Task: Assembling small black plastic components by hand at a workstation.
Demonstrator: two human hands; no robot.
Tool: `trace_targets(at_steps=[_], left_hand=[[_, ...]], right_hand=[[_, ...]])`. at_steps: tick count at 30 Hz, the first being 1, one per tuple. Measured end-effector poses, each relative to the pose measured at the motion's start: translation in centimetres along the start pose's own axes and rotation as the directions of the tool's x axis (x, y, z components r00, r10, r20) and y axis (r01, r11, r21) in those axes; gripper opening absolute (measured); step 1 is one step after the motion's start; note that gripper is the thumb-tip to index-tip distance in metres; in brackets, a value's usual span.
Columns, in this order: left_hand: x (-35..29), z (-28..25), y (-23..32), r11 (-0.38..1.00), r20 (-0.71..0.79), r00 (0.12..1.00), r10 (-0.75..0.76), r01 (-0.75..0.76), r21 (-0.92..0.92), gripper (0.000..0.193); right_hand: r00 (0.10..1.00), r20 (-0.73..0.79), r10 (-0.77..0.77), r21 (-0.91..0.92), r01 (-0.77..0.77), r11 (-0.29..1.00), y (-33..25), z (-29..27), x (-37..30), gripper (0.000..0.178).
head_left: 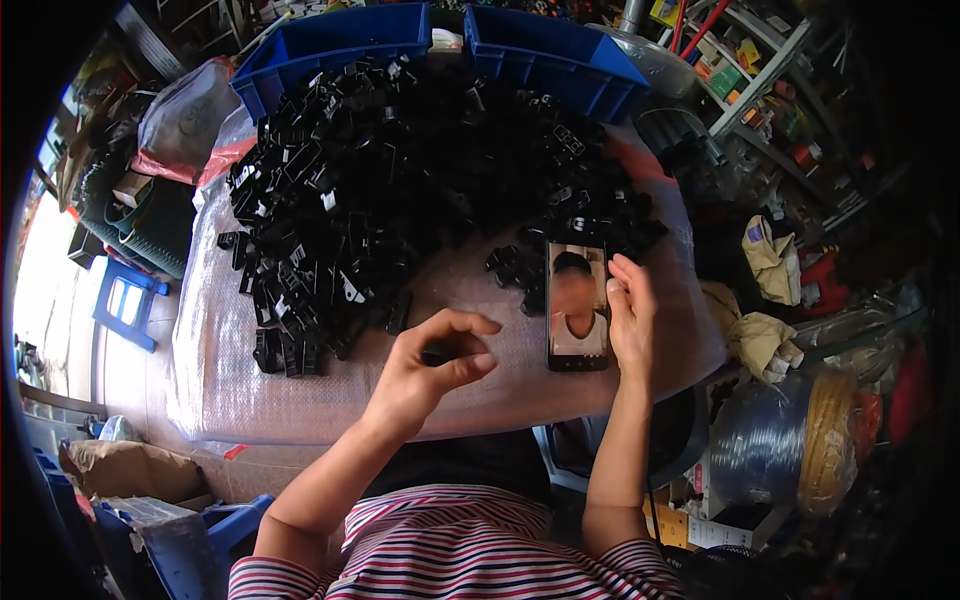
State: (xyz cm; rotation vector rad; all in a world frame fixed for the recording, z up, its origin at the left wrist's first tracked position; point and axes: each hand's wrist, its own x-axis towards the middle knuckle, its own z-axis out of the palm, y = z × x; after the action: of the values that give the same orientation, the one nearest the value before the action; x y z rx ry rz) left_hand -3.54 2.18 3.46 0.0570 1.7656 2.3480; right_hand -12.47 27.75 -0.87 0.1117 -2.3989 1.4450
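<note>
A smartphone (577,340) in a dark case stands or lies at the right of the covered work surface, its lit screen showing a person. Beside its right edge is my right hand (630,320), fingers stretched out and the tips close to the edge; whether they touch it is unclear. My left hand (425,365) hovers over the near part of the surface, thumb and forefinger curved with a gap between their tips. Something dark shows inside that curve, too shadowed to make out. Beyond both hands spreads a big heap of black plastic parts (330,215).
Two blue crates (345,40) stand behind the heap. The surface wears a clear plastic wrap (500,400). On the left are a blue stool (128,300) and a pink-edged bag (185,120). At right sit a spool of clear tubing (760,435) and a cluttered metal shelf (765,80).
</note>
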Motion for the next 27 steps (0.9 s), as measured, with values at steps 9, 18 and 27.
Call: trace_targets(at_steps=[9,18,27], left_hand=[[7.7,3.2,-2.0,0.965,0.131,0.991,-0.005,-0.029,0.261,0.064],[8.1,3.7,-1.8,0.976,0.151,0.988,-0.020,-0.014,0.219,0.067],[7.5,3.2,-0.8,0.992,0.097,0.993,-0.063,0.052,0.118,0.062]], right_hand=[[1.000,0.009,-0.009,0.121,0.008,0.993,0.1,0.5,0.4,0.032],[0.999,-0.048,0.008,0.087,-0.004,0.996,0.5,0.0,-0.1,0.023],[0.998,-0.061,-0.006,0.111,0.013,0.994,0.9,0.4,-0.1,0.019]])
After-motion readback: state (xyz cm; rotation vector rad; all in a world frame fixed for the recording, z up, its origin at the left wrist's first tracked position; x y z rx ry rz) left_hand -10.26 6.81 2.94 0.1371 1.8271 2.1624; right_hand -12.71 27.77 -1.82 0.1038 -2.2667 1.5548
